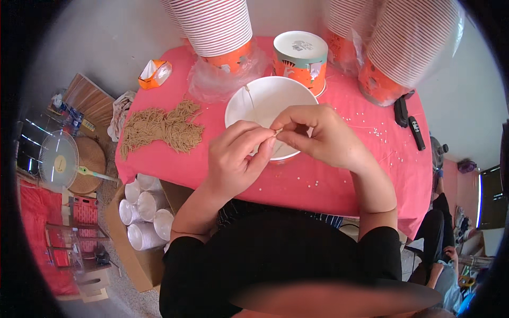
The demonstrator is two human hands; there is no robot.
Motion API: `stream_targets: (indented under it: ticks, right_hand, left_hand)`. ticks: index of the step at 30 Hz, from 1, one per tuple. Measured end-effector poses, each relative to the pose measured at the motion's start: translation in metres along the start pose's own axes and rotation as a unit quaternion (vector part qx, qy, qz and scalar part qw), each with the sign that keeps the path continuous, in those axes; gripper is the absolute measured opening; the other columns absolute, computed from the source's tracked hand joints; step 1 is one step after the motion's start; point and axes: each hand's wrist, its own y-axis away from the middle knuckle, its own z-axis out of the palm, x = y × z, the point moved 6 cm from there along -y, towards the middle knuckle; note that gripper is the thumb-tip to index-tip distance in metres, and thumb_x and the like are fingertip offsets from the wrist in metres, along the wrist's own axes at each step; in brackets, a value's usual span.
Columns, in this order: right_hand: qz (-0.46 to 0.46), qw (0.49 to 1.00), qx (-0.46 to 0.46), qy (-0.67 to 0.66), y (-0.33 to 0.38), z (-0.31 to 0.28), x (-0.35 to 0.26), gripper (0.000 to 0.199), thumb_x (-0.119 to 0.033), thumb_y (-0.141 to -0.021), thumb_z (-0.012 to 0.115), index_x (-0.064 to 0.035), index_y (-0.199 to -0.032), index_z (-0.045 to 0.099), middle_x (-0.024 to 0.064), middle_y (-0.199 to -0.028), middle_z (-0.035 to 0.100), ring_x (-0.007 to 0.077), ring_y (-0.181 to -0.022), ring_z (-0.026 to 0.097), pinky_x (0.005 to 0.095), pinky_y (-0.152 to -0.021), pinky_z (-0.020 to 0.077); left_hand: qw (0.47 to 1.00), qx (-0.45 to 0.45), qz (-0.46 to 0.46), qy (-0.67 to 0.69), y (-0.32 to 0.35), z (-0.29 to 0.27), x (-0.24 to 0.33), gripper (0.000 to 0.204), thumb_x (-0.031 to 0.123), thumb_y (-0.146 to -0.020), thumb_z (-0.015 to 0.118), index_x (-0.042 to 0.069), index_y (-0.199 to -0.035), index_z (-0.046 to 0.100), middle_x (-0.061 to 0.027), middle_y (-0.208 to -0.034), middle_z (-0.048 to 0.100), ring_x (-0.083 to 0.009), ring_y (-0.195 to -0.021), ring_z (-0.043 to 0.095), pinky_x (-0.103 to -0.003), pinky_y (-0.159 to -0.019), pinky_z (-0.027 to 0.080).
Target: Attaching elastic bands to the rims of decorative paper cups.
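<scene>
My left hand [238, 158] and my right hand [330, 137] meet over the near part of a white paper bucket [238, 112], which stands mouth up on the table. Thumb and fingers of each hand are pinched together at the fingertips. Between them shows a small tan bit [277, 131] that looks like the end of a cord; the fingers cover most of it. At the bucket's far left rim, a tan cord [247, 89] hangs down the inner wall. Left of the bucket lies a bundle of tan cords [164, 130] on the pink tablecloth [222, 183].
Nested bucket stacks [222, 26] stand at the back, another stack [405, 47] at back right. Behind my bucket is an upturned bucket [300, 53]. Small white pieces [376, 132] lie scattered rightward, near a black-handled tool [417, 132]. A carton [140, 259] of white cups is lower left.
</scene>
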Motion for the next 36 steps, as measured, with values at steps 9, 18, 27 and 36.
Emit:
stream_targets:
  ticks: [9,18,27,36]
  right_hand:
    - [-0.016,0.999,0.027,0.029,-0.003,-0.024,0.010,0.002,0.003,-0.086,0.064,0.0014,-0.087,0.063,0.0000,-0.072,0.061,0.0061,-0.070,0.056,0.0241,-0.063,0.0459]
    - [-0.021,0.992,-0.018,0.126,-0.009,-0.017,0.024,0.005,0.001,-0.084,0.063,0.0021,-0.085,0.059,0.0086,-0.073,0.061,0.0150,-0.070,0.061,0.0293,-0.066,0.0497]
    - [-0.079,0.989,0.020,0.127,-0.017,-0.021,0.031,0.003,0.002,-0.086,0.059,0.0018,-0.088,0.056,0.0098,-0.079,0.060,0.0196,-0.075,0.060,0.0320,-0.072,0.0498]
    - [-0.198,0.971,0.062,0.117,-0.029,0.001,0.047,0.007,-0.003,-0.084,0.063,-0.0029,-0.087,0.057,0.0104,-0.079,0.061,0.0292,-0.081,0.060,0.0399,-0.079,0.0457]
  left_hand:
    - [0.996,-0.030,0.044,-0.078,0.008,0.005,-0.002,0.015,0.002,-0.073,0.073,0.006,-0.086,0.066,-0.0059,-0.083,0.064,-0.0250,-0.079,0.060,-0.039,-0.071,0.048]
    - [0.986,-0.116,0.056,-0.104,0.026,0.023,0.002,0.018,0.011,-0.073,0.075,0.008,-0.089,0.066,-0.0031,-0.086,0.062,-0.0230,-0.091,0.058,-0.049,-0.104,0.036]
    - [0.983,-0.091,-0.004,-0.160,0.009,-0.007,-0.040,0.009,0.009,-0.082,0.066,0.007,-0.091,0.063,-0.0058,-0.090,0.063,-0.0263,-0.096,0.058,-0.049,-0.102,0.034]
    - [0.983,-0.103,-0.003,-0.150,0.010,0.003,-0.048,0.013,0.006,-0.078,0.067,0.007,-0.090,0.063,-0.0058,-0.090,0.063,-0.0251,-0.095,0.059,-0.050,-0.105,0.031]
